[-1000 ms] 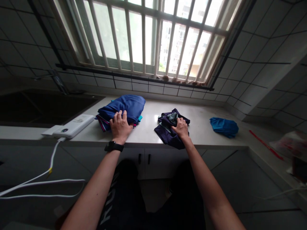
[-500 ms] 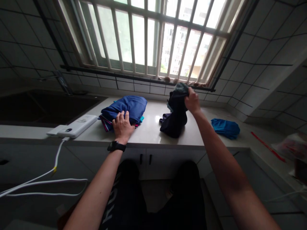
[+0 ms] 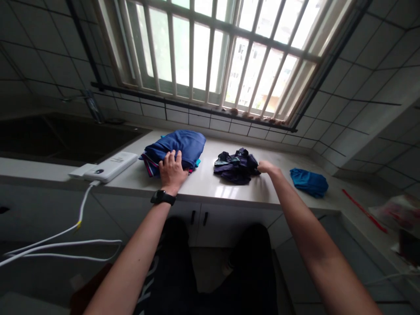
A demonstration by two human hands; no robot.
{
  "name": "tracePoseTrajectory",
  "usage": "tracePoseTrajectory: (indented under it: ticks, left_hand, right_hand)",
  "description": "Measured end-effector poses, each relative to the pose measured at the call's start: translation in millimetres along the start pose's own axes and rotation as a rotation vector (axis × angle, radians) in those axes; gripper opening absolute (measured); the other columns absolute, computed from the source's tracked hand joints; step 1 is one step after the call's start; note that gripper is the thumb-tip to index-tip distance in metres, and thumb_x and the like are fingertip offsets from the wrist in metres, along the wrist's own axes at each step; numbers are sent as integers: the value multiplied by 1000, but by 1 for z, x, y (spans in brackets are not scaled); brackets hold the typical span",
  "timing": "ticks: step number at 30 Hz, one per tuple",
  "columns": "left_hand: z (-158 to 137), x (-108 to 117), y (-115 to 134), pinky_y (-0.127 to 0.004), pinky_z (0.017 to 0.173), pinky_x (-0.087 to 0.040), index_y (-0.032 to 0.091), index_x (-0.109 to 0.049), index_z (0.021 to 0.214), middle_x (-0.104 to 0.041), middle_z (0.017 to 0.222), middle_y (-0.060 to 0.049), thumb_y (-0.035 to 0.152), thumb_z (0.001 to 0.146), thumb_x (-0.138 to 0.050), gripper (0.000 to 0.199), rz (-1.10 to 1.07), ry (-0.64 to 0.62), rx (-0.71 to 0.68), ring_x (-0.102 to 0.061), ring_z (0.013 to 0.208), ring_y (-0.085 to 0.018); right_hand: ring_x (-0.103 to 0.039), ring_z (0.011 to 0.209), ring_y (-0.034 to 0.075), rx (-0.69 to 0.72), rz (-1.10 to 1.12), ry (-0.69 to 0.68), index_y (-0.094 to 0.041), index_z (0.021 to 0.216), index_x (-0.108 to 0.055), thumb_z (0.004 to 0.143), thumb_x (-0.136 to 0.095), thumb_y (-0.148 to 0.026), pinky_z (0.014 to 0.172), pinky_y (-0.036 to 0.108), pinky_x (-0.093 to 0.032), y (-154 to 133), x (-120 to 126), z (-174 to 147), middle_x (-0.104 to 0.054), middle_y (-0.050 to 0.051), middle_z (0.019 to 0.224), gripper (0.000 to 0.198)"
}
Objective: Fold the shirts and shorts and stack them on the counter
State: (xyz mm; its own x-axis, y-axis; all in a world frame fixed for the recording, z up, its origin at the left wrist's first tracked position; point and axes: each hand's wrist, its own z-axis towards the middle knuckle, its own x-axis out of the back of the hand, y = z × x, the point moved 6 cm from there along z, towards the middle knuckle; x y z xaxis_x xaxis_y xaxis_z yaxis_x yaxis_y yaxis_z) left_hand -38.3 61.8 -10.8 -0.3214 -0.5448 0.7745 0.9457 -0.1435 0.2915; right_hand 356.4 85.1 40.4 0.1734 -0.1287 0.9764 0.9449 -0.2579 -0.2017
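On the countertop to the left lies a stack of folded blue clothes point(image 3: 183, 146), with red-and-white trim at its lower edge. My left hand point(image 3: 172, 170) rests on its front side, fingers spread. Right of the stack, a dark purple garment point(image 3: 236, 167) lies crumpled, a teal patch showing on its left part. My right hand point(image 3: 268, 167) is closed on the garment's right edge; the fingertips are partly hidden. Farther right sits a bright blue bundled cloth point(image 3: 309, 182), apart from both hands.
Left of the clothes, a white power bank point(image 3: 114, 167) with a white cable point(image 3: 85, 199) lies by the dark sink point(image 3: 72, 151). A red strip point(image 3: 364, 211) and a plastic bag point(image 3: 398, 212) are on the right-hand counter. Behind stands a barred window point(image 3: 210, 57).
The dark garment was held up off the counter and now lies crumpled on it. My right hand has come down with it. My left hand stays on the blue stack.
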Motion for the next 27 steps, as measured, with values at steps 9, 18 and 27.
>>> tracePoseTrajectory:
  ticks: [9, 18, 27]
  left_hand:
    - [1, 0, -1, -54, 113, -38, 7, -47, 156, -46, 163, -24, 27, 89, -62, 71, 12, 9, 1, -40, 149, -40]
    - [0, -1, -2, -53, 113, -40, 10, -47, 155, -48, 161, -22, 30, 88, -64, 72, 34, 28, -3, -42, 148, -38]
    - [0, -1, -3, -53, 114, -40, 13, -48, 156, -48, 162, -22, 28, 87, -63, 72, 3, 28, 3, -41, 149, -38]
  right_hand:
    - [-63, 125, 29, 287, -5, 214, -18, 150, -51, 98, -56, -31, 97, 35, -52, -57, -6, -36, -61, 16, 144, 54]
    - [-66, 85, 22, 511, -148, -52, -22, 84, -72, 84, -60, -16, 73, 28, -45, -109, -21, -57, -72, 4, 86, 13]
    - [-57, 101, 24, 444, 312, 794, -23, 95, -59, 86, -44, -12, 92, 38, -49, -87, 109, -56, -58, 8, 102, 21]
